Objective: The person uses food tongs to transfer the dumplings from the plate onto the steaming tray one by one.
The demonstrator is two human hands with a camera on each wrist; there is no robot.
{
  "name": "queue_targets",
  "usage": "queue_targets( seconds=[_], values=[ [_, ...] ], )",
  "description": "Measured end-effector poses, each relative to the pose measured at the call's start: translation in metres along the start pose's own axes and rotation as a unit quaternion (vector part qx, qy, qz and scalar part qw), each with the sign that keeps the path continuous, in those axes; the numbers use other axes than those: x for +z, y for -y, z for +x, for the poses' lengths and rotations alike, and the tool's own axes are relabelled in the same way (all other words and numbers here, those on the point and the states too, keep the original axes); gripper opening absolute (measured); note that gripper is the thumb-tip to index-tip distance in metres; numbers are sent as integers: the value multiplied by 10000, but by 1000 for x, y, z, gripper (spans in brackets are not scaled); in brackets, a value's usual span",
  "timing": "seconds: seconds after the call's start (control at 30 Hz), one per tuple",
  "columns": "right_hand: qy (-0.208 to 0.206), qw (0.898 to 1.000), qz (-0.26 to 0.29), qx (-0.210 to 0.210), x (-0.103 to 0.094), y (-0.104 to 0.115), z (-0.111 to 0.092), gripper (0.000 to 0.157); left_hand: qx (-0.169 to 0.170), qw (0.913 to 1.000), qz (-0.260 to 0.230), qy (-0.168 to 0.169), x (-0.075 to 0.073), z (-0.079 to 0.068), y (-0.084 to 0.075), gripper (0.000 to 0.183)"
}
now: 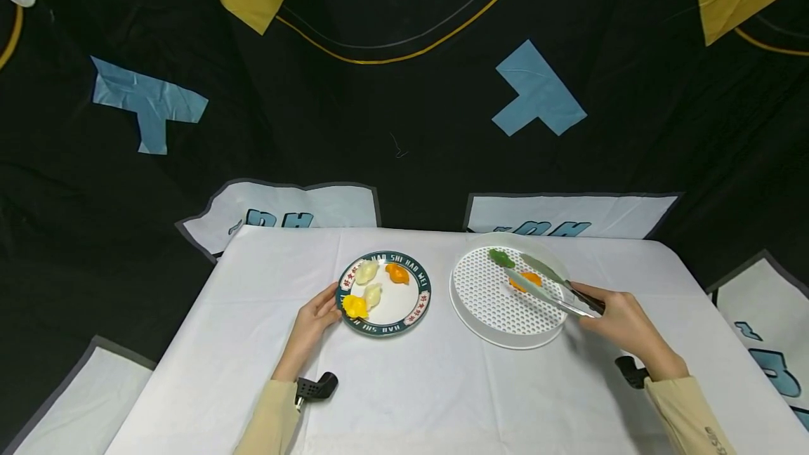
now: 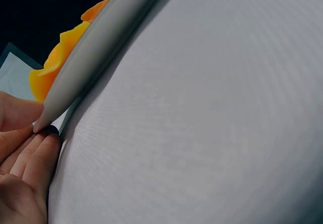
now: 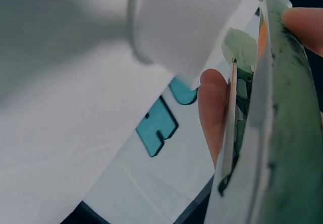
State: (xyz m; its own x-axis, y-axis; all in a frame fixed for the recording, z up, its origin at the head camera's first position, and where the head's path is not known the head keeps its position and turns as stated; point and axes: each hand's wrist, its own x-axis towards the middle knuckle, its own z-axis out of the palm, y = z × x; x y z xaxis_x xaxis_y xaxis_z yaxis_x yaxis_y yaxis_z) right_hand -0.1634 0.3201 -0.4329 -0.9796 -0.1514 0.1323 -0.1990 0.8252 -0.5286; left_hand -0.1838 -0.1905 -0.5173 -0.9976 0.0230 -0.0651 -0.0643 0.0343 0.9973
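Observation:
My left hand [image 1: 316, 314] pinches the left rim of a round plate [image 1: 404, 311] with a green lettered border; the thumb is above the rim, the fingers below. On it lie two cream dumpling-shaped pieces [image 1: 366, 272], an orange one [image 1: 397, 273] and a yellow one [image 1: 354, 306]. My right hand [image 1: 622, 314] holds tongs [image 1: 578, 309], also close up in the right wrist view. Their arms stand apart over a white perforated steamer tray [image 1: 487, 300]. An orange piece [image 1: 529, 279] shows there, partly hidden by one arm. A green piece [image 1: 501, 258] lies by the tips.
A white cloth [image 1: 430, 385] covers the table under plate and tray. Behind the table hangs a black cloth [image 1: 392, 111] with blue and yellow shapes. Each wrist wears a black camera mount [image 1: 319, 386].

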Motion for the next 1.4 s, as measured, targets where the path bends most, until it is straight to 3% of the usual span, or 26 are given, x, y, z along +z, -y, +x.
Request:
queue_targets(
  seconds=[0.23, 0.5, 1.0, 1.4],
  values=[
    [-76, 9996, -8, -283, 1, 19, 1, 55, -20, 10000, 5, 25, 0, 0, 0, 59],
    [127, 9983, 325, -459, 10, 49, 11, 59, -36, 10000, 25, 1, 0, 0, 0, 59],
    [257, 9881, 421, -1460, 54, 95, 39, 60, -130, 9999, 55, 27, 0, -1, -3, 60],
    [777, 9821, 479, -1646, 85, 119, 61, 62, -91, 9999, 110, -22, 1, 0, -2, 59]
  ],
)
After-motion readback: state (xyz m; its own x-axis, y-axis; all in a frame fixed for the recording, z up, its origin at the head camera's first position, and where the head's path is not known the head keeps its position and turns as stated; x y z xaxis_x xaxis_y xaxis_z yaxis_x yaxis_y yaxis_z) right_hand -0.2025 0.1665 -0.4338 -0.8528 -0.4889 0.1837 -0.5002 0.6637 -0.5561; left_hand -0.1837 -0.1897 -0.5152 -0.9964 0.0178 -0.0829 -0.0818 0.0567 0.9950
